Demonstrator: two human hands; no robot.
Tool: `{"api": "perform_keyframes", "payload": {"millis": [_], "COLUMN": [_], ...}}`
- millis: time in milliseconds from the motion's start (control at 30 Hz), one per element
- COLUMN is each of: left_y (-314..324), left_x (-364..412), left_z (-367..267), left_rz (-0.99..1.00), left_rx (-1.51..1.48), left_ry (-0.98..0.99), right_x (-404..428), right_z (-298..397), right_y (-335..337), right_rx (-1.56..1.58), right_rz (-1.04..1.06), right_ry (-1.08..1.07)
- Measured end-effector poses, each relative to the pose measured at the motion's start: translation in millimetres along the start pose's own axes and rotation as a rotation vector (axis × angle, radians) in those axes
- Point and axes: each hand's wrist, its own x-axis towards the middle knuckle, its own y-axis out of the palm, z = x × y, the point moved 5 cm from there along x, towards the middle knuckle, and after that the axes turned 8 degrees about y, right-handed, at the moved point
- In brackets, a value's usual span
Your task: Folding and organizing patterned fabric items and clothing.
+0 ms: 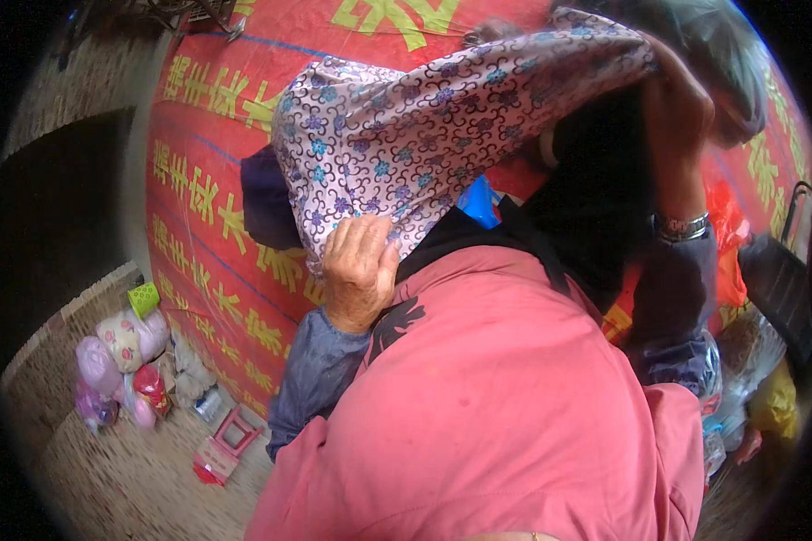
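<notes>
A pink fabric with a blue and purple flower pattern stretches across the space before me, raised at its right end. My left hand grips or presses its lower left corner, the fingertips bent over the cloth. At the upper right, my right hand is closed on the other end of the fabric. Dark navy cloth shows beyond the fabric's left edge. Black cloth lies under and beside its right part. A small bright blue piece shows just below the fabric.
A red sheet with yellow characters spreads beneath the cloth. Stuffed plastic bags and a small pink stool stand at lower left. Dark translucent plastic is at upper right. More bags, one of them yellow, lie at lower right.
</notes>
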Motion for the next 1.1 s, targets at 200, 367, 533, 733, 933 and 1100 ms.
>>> {"api": "perform_keyframes", "payload": {"millis": [200,367,533,733,933,1100], "left_y": [-4,1,0,-11,-8,-8], "left_x": [-4,-5,-5,-17,-20,-25], "left_z": [3,3,2,-16,-15,-14], "left_rz": [-0.011,0.018,0.032,-0.029,0.062,0.118], "left_rx": [0.050,0.054,0.065,-0.012,0.051,0.086], "left_ry": [-0.065,-0.100,-0.040,0.149,0.104,0.101], "right_x": [28,45,47,45,44,44], "right_z": [-19,-5,5,7,5,7], "right_y": [31,37,33,32,33,32], "right_rx": [0.289,0.199,0.132,0.092,0.116,0.135], "right_rz": [0.183,0.098,0.208,0.163,0.187,0.159], "right_ry": [-0.022,-0.081,-0.102,-0.148,-0.120,-0.130]}}
